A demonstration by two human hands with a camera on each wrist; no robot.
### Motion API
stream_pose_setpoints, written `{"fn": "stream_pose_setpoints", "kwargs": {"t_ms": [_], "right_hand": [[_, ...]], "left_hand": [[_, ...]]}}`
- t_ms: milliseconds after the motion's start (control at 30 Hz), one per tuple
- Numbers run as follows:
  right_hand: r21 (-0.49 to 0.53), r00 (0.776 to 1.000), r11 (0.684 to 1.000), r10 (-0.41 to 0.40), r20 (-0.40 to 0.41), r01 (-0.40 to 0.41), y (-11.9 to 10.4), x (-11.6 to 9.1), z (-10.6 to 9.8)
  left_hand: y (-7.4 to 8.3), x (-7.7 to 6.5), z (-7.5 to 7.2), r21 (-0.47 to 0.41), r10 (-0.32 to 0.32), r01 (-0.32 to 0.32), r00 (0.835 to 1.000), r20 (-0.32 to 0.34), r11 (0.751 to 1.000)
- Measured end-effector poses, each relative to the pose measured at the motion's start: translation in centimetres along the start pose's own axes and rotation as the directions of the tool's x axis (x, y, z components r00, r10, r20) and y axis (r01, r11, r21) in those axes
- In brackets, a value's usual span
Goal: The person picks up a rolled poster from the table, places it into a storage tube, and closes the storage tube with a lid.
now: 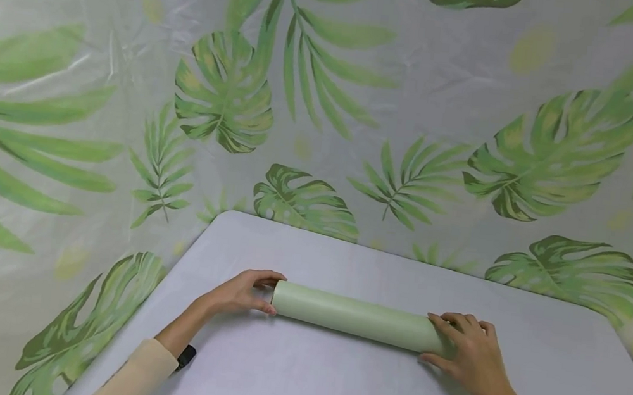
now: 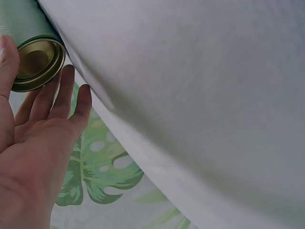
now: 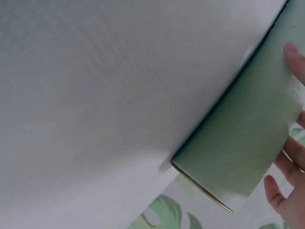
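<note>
A long pale green tube (image 1: pixel 348 315) lies sideways across the white table, tilted slightly down to the right in the head view. Its left end shows a recessed gold metal cap (image 2: pixel 38 62) in the left wrist view. My left hand (image 1: pixel 241 292) holds that end, thumb on the near side and fingers on the far side. Near the other end my right hand (image 1: pixel 470 352) grips the tube, its thumb and fingers spread across the body. In the right wrist view the green tube (image 3: pixel 233 133) has a thin gold rim at its end.
The white table (image 1: pixel 333 377) has rounded far corners. Behind and beside it hangs a glossy sheet (image 1: pixel 428 106) printed with green leaves. A dark band (image 1: pixel 185 358) sits at my left wrist, by a beige sleeve (image 1: pixel 136 374).
</note>
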State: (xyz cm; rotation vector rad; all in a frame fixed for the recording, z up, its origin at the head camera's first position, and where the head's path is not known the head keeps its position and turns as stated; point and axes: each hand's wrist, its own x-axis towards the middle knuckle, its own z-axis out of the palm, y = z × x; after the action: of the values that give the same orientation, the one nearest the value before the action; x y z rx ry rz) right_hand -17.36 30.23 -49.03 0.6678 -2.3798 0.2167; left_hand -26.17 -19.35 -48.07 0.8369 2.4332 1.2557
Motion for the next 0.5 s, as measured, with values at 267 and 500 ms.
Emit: {"fn": "stream_pose_setpoints", "kwargs": {"t_ms": [267, 500], "right_hand": [[-0.001, 1.000, 1.000, 0.028, 0.010, -0.028, -0.02, -0.13, -0.25], [0.008, 0.998, 0.998, 0.063, 0.010, -0.063, -0.11, -0.62, -0.41]], "left_hand": [[0.35, -0.14, -0.06, 0.037, -0.008, 0.008, 1.000, -0.002, 0.999], [0.25, -0.21, 0.12, 0.047, -0.014, 0.014, 1.000, 0.009, 0.999]]}}
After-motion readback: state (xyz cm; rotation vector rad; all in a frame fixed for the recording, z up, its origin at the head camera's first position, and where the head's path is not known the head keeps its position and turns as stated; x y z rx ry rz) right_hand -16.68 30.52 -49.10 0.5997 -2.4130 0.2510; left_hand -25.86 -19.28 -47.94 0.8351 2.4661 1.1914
